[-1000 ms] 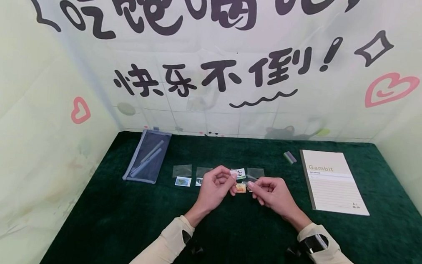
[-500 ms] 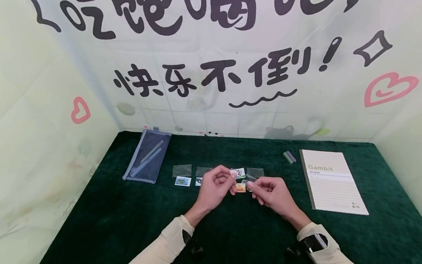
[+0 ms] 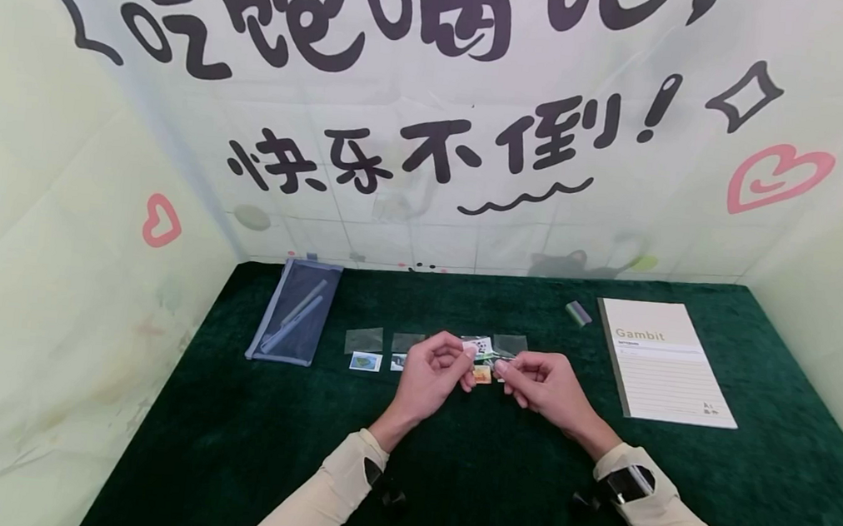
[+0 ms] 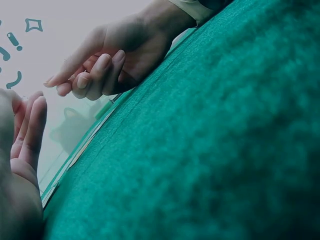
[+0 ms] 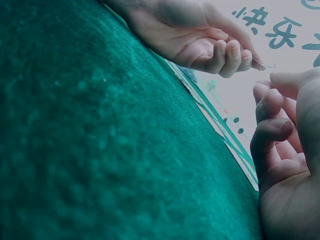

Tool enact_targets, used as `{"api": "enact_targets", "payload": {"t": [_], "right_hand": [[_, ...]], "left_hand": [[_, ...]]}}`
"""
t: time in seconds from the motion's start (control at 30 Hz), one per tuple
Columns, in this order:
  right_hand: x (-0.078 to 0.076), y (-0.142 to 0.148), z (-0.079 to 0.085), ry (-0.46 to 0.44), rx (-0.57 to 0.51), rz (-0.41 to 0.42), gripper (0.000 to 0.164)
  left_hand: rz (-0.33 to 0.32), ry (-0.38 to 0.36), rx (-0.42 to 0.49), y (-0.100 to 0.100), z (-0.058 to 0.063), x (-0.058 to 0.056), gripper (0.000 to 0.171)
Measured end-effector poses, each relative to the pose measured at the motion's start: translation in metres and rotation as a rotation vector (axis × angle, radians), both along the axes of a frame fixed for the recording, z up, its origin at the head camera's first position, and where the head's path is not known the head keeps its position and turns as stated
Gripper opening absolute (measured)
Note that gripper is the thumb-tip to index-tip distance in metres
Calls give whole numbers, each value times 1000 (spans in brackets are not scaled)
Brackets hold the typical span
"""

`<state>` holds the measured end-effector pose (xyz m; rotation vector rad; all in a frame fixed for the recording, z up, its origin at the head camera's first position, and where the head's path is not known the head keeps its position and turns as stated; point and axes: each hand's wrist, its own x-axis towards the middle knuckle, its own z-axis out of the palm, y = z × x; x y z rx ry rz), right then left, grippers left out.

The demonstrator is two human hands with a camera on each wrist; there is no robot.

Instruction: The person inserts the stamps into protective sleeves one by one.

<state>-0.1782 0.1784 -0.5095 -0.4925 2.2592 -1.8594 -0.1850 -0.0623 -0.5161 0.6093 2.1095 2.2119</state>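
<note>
Above the green cloth, my left hand (image 3: pixel 430 376) pinches a small white-and-green panda stamp (image 3: pixel 480 348) between thumb and forefinger. Facing it, my right hand (image 3: pixel 549 389) pinches a small clear plastic sleeve (image 3: pixel 502 358) at the sleeve's edge. The stamp lies right at the sleeve, their edges overlapping in the head view. Beneath the hands, an orange stamp (image 3: pixel 483 374) shows between them. In the right wrist view, the fingertips of the left hand (image 5: pixel 195 37) come close to those of the right hand (image 5: pixel 285 140).
A blue stamp (image 3: pixel 365 362) and clear sleeves (image 3: pixel 364 341) lie in rows left of the hands; another sleeve (image 3: pixel 510 344) lies behind. A blue mesh pencil pouch (image 3: pixel 312 308) holds pens at left. A small striped block (image 3: pixel 578 313) and a notebook (image 3: pixel 672 364) lie at right.
The panda stamp has tilted and shifted slightly right, toward the sleeve in my right hand. Both hands otherwise stay almost where they were.
</note>
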Motion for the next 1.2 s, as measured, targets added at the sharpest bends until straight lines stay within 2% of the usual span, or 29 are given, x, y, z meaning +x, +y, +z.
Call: {"api": "enact_targets", "payload": {"t": [0.23,0.73,0.93,1.2], "right_hand": [[0,0,-1,11,-13,12,32],[0,0,0,58,-5,-16,28],[0,1,-1,90,-12,-29,22],[0,3,-2,84,-52,-31,19]], "left_hand": [[0,2,0,1,-1,-1,16],[-45,28,15,1,-1,0,15],[-53,15,27,1,1,2,16],[-47,5,19,0,1,1,17]]}}
